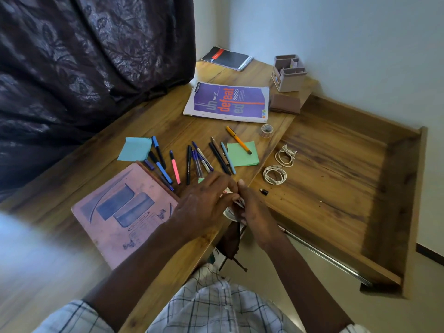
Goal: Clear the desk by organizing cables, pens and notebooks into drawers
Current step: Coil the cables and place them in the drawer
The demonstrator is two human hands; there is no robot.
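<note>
Both forearms reach in, left hand (204, 200) and right hand (249, 203) pinched together on a small white cable (231, 203) at the surface (168, 121) edge, probably coiling it for the open drawer (336, 164), where two coiled cables (275, 175) lie while pens (192, 162) wait.

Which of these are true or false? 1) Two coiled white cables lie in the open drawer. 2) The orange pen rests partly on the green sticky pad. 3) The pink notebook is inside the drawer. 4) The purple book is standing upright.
1) True: two coiled white cables lie on the floor of the open drawer.
2) True: the orange pen has its tip over the green sticky pad.
3) False: the pink notebook lies on the desk, beside the left hand.
4) False: the purple book lies flat on the desk.
</note>
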